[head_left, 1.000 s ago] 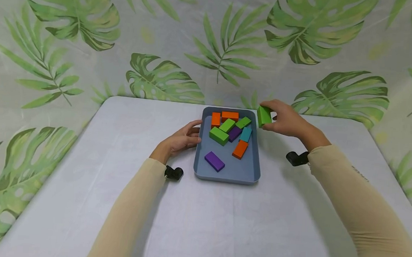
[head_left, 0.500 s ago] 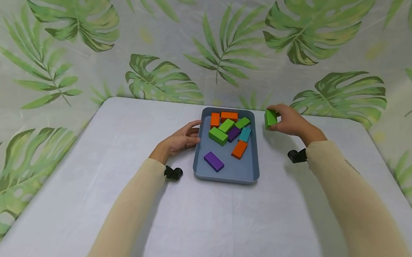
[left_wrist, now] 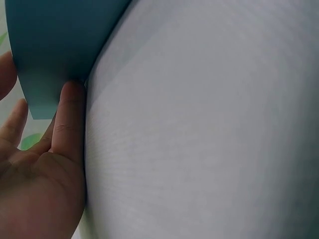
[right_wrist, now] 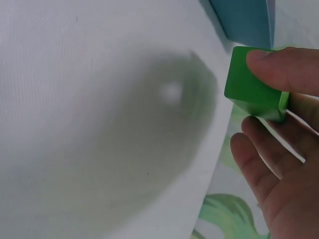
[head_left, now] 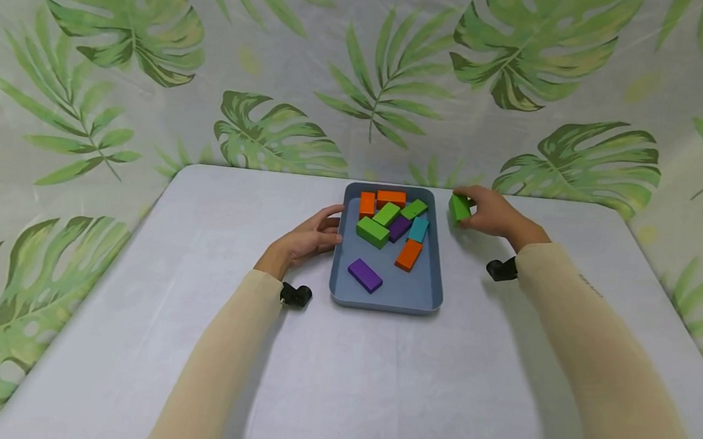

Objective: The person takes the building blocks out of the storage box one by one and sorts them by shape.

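My right hand (head_left: 493, 215) pinches a green block (head_left: 458, 210) just right of the tray's far right corner. The right wrist view shows the thumb on one face of this green block (right_wrist: 251, 82) and fingers on the opposite side, close over the white cloth. The grey-blue tray (head_left: 395, 299) holds several orange, green, purple and teal blocks, mostly towards its far end. A purple block (head_left: 365, 276) lies apart near the front. My left hand (head_left: 306, 239) rests against the tray's left side with its fingers extended. In the left wrist view one finger (left_wrist: 70, 122) meets the tray wall (left_wrist: 47, 55).
A white cloth (head_left: 341, 387) covers the table. Behind its far edge hangs a leaf-patterned backdrop (head_left: 289, 48). Beige sleeves and small black wrist cameras (head_left: 295, 295) sit on both arms.
My right hand has moved slightly right and then down towards the cloth with the green block. The left hand and the tray have stayed in place.
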Demonstrator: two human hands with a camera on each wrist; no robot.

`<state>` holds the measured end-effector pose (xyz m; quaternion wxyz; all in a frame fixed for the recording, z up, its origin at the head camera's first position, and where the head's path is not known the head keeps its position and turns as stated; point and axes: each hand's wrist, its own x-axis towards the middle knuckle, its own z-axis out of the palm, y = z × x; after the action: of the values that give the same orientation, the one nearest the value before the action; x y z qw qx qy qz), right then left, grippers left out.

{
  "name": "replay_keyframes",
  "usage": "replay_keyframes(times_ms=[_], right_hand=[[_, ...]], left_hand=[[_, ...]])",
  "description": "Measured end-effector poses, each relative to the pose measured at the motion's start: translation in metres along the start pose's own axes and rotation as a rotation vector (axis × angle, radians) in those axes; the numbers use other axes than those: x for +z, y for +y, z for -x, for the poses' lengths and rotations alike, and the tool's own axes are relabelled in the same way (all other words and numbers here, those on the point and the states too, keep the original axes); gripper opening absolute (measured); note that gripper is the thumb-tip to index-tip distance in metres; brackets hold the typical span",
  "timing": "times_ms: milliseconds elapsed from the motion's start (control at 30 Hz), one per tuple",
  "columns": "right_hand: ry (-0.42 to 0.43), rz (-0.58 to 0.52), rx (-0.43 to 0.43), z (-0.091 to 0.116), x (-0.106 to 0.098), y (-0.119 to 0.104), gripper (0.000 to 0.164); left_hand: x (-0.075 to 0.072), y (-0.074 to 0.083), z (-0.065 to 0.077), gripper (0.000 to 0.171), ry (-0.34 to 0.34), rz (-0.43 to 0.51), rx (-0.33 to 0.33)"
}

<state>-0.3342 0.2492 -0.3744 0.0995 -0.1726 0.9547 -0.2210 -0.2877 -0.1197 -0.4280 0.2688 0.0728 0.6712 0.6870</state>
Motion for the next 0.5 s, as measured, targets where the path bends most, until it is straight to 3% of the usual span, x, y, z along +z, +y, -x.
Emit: replay_keyframes(times_ms=[500], right_hand=[[-0.004,-0.015,0.004,-0.008,0.013,-0.002,0.071]], left_hand=[[-0.001,-0.002,-0.001,0.071,0.004,0.013,0.012]])
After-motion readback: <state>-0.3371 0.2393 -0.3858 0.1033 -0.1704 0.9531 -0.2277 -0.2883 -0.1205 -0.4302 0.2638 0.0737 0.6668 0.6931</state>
